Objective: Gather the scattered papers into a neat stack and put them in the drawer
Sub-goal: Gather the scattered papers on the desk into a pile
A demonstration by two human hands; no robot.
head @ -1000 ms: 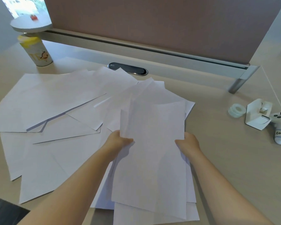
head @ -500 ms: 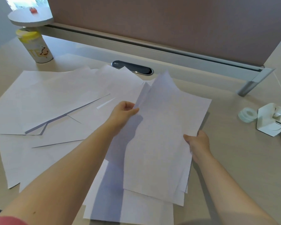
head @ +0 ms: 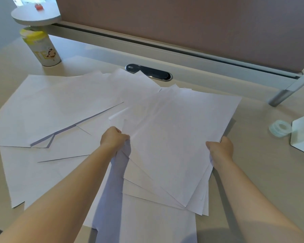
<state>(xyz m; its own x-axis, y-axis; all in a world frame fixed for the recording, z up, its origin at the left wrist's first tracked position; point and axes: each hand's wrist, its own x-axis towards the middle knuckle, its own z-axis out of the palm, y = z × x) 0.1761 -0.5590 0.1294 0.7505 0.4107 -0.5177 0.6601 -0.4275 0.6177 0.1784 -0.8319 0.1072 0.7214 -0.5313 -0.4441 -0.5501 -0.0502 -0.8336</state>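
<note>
White sheets: the fanned bundle of white paper sheets [head: 174, 146] that I had half lifted a moment ago now lies lower and flatter on the beige desk [head: 253, 172], its edges uneven.
Left hand: my left hand [head: 113, 139] has dropped back to the bundle's left edge and is closed on it.
Right hand: my right hand [head: 221, 149] grips the right edge, as before.
Meaning: I judge gathering only partly done; loose white sheets [head: 51, 109] are spread at left.
Drawer: not in view.
Around: yellow-lidded cylindrical tin [head: 40, 48] far left; clear tape roll [head: 280, 128] and white tape dispenser [head: 303, 135] right, well apart.
In the way: nothing.
</note>
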